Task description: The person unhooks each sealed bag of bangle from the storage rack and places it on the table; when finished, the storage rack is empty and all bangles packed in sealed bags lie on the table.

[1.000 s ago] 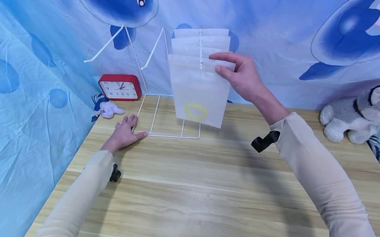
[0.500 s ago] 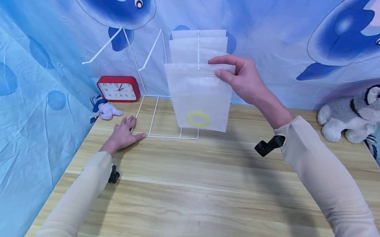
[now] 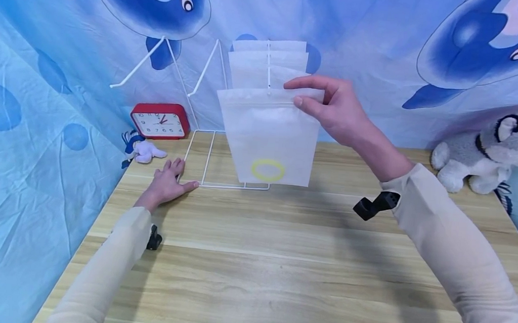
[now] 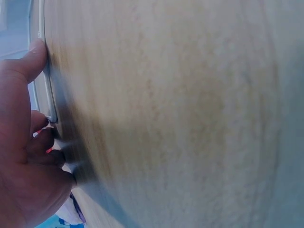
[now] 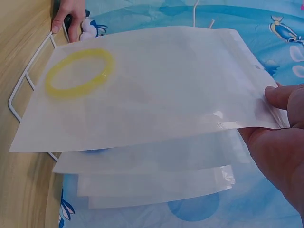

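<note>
My right hand pinches the top right corner of a white zip bag between thumb and fingers. A yellow ring shows through the bag's lower part. Behind it, several similar white bags hang on one hook of a white wire display rack. In the right wrist view the held bag has a small hole near its top edge, with no wire seen through it. My left hand rests at the rack's front left base corner, thumb on the front wire, fingers spread along the side.
Two bare hooks of the rack reach forward on the left. A red clock and a small lilac plush toy stand beside the rack. A grey and white plush dog sits at the table's back right, before a blue curtain.
My right hand has drawn the front bag forward, down and slightly right, to the hook's tip and away from the bags behind. My left hand has stayed on the rack's base.
</note>
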Available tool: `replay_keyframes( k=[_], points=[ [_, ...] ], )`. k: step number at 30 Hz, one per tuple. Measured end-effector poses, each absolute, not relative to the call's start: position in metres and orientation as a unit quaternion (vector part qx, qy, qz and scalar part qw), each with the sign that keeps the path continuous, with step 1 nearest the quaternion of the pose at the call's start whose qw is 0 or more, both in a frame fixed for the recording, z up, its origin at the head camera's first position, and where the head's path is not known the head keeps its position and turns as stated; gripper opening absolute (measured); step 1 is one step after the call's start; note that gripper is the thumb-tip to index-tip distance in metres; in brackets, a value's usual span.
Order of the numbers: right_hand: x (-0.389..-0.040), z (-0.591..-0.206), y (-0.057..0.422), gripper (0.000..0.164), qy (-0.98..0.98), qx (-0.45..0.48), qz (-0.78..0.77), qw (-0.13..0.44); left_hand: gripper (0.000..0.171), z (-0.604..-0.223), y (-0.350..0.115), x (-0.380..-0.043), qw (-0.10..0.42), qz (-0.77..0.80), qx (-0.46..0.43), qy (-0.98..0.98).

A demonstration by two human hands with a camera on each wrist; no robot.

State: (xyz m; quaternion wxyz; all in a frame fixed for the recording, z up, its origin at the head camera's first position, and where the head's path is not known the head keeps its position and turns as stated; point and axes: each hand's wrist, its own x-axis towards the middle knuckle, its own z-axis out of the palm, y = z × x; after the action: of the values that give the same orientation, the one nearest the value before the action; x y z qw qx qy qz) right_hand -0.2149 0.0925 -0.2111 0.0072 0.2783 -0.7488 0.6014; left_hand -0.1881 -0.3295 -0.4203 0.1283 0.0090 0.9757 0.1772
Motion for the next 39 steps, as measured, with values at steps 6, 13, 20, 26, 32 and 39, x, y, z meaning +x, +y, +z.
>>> replay_keyframes(
  k=[6,13,20,26,32,39],
  points=[
    [-0.21,-0.212,0.105,0.024,-0.726,0.299,0.619,0.007,0.1,-0.42,-0.329,-0.188,0.131,0.174,0.008,0.976],
    [-0.207,-0.214,0.134,0.024,-0.723,0.315,0.615,0.012,0.1,-0.419,-0.329,-0.188,0.133,0.175,0.01,0.975],
    [-0.198,-0.214,0.173,0.026,-0.778,0.264,0.569,0.023,0.099,-0.419,-0.328,-0.189,0.135,0.172,0.008,0.976],
    [-0.191,-0.22,0.208,0.027,-0.831,0.193,0.521,0.024,0.1,-0.422,-0.328,-0.19,0.138,0.172,0.004,0.975],
    [-0.185,-0.23,0.244,0.028,-0.858,0.127,0.497,0.009,0.101,-0.425,-0.329,-0.189,0.141,0.174,0.001,0.975],
    [-0.176,-0.242,0.279,0.026,-0.871,0.104,0.478,0.036,0.1,-0.427,-0.33,-0.188,0.141,0.178,0.002,0.974]
  ],
)
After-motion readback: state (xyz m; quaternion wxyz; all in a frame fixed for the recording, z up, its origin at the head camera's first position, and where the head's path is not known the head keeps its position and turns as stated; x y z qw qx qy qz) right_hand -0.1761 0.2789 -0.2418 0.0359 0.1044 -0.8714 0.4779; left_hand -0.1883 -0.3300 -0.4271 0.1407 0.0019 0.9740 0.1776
